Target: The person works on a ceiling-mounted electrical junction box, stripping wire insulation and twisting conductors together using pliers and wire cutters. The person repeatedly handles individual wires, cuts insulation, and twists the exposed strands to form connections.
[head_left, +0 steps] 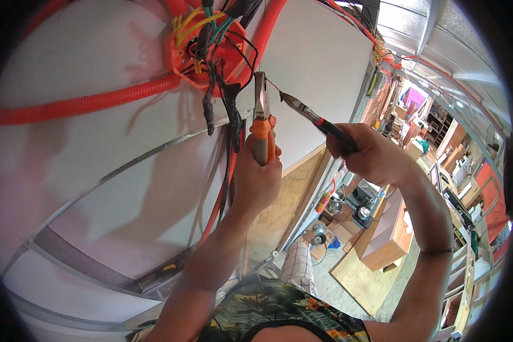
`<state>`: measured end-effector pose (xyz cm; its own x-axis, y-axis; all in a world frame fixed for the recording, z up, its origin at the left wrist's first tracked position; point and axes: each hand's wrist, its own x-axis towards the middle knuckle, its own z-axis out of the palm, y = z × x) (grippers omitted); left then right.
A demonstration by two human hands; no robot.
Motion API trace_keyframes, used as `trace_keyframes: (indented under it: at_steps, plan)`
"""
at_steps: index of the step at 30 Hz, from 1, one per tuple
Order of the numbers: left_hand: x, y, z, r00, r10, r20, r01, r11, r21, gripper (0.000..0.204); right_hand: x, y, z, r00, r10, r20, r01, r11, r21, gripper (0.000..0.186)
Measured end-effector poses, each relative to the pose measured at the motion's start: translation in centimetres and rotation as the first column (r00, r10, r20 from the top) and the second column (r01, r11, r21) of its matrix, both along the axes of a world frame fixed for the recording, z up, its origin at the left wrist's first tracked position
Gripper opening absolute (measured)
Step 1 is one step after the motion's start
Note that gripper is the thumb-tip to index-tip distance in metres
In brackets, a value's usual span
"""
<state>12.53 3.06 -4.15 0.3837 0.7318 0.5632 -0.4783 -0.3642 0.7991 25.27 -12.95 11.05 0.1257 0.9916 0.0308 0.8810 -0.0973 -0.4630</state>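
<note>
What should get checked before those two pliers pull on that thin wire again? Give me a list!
1. Left hand has a firm hold on the orange-handled pliers: ok.
2. Right hand holds the black-handled pliers firmly: ok.
3. Thin wire runs between both plier tips: ok, though whether each tip truly pinches it is too small to tell.
4. Fingers are away from the plier tips: ok.
5. Dangling black wires from the orange junction box are out of the way: not ok, they hang right beside the left hand.
6. Wires are without power: cannot tell.
</note>
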Motion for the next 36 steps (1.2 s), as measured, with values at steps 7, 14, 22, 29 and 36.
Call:
trace_keyframes:
  at_steps: [7,14,22,29,36]
  plan:
    - [-0.6,-0.6,0.6,0.99,-0.107,0.09,0.129,0.948,-0.291,0.046,-1.4,-3.4,-6.8,0.259,-0.454,0.852,-0.176,0.846,0.504,0.011]
    - [0.0,-1.7,0.9,0.994,-0.109,0.008,0.109,0.988,-0.11,0.047,5.0,-8.3,-8.3,0.707,-0.595,0.381,0.332,0.756,0.564,0.033]
    - [-1.0,0.3,-0.7,0.995,0.057,-0.085,-0.051,0.997,0.062,0.048,6.1,-11.2,-17.5,0.852,-0.299,-0.429,0.479,0.775,0.412,0.056]
    - [-2.5,0.6,-2.6,0.998,0.031,0.057,-0.031,1.0,-0.004,0.045,2.5,-8.1,-26.7,0.696,-0.075,-0.714,0.449,0.821,0.352,0.067]
    - [-2.0,3.1,-1.8,0.994,-0.11,-0.016,0.111,0.976,0.186,0.028,1.4,-7.6,-28.2,0.671,-0.071,-0.738,0.477,0.804,0.355,0.061]
